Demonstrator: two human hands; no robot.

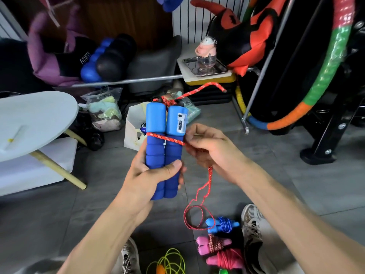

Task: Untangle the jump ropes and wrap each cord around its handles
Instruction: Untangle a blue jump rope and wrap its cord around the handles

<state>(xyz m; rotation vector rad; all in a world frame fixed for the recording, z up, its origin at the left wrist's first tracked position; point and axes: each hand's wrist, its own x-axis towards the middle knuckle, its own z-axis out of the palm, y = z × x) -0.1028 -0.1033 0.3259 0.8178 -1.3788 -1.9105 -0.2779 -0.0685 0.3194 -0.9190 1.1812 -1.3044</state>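
Observation:
My left hand grips two blue foam handles held upright side by side. A red speckled cord crosses them once at mid-height. My right hand pinches that cord at the handles' right side. The rest of the cord hangs below my right hand and ends in a loop near the floor. A short cord end sticks out to the right from the knot on top of the handles.
On the floor near my feet lie wrapped ropes: a blue one, a pink one and another pink one. A loose yellow-green cord lies left of them. A white round table stands at left, a striped hoop at right.

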